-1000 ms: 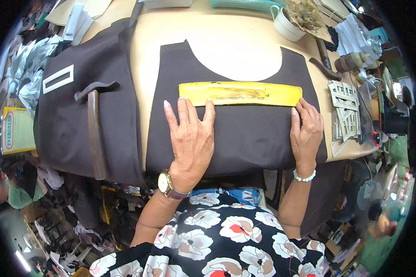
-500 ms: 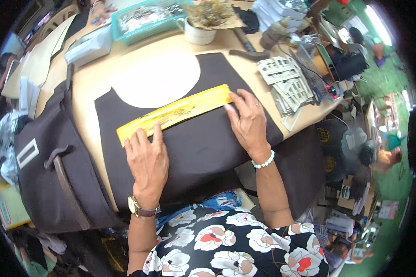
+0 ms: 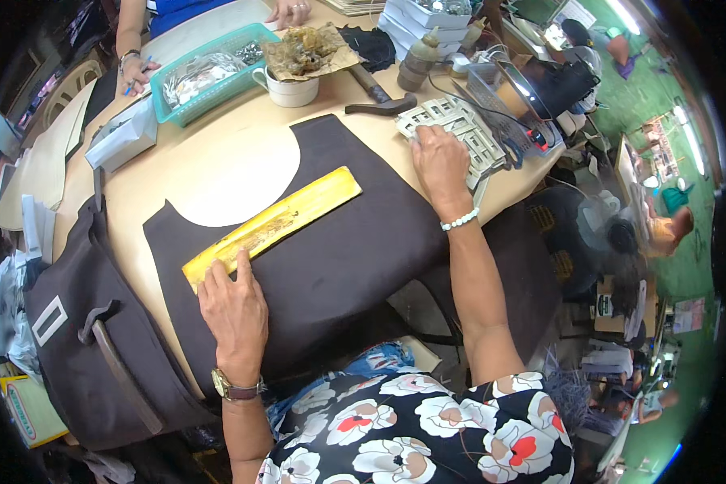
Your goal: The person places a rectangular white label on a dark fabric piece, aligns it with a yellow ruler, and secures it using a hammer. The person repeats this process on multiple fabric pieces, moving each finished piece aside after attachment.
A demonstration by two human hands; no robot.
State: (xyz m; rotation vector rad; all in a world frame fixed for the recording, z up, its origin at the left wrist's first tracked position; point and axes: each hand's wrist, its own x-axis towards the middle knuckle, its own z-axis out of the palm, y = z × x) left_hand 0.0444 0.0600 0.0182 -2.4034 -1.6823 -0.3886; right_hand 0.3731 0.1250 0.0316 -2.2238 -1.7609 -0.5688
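While the left hand (image 3: 235, 310) is lying flat, fingers spread, on the dark fabric panel (image 3: 331, 258), its fingertips are pressing on the lower-left end of the yellow ruler (image 3: 273, 226); nothing is pinched. Ruler is lying flat on the panel, long axis running diagonally, near end pointing toward the person's left, far end pointing up-right toward the middle of the table (image 3: 210, 141). It is sitting just below the panel's curved cut-out. Right hand (image 3: 442, 161) is reaching out to the panel's far right corner, palm down, fingers touching the stack of pale grid-like pieces (image 3: 460, 137); whether it is gripping one is hard to tell, probably just resting on them. A white bead bracelet is showing on that wrist, a watch on the left one. A black hammer (image 3: 379, 95) is lying beyond the panel, with a white cup (image 3: 290, 90) and a teal basket (image 3: 206, 74) further back. Another person's hand (image 3: 137, 71) is working by the basket. A dark bag (image 3: 97, 339) is hanging off the table's left edge.
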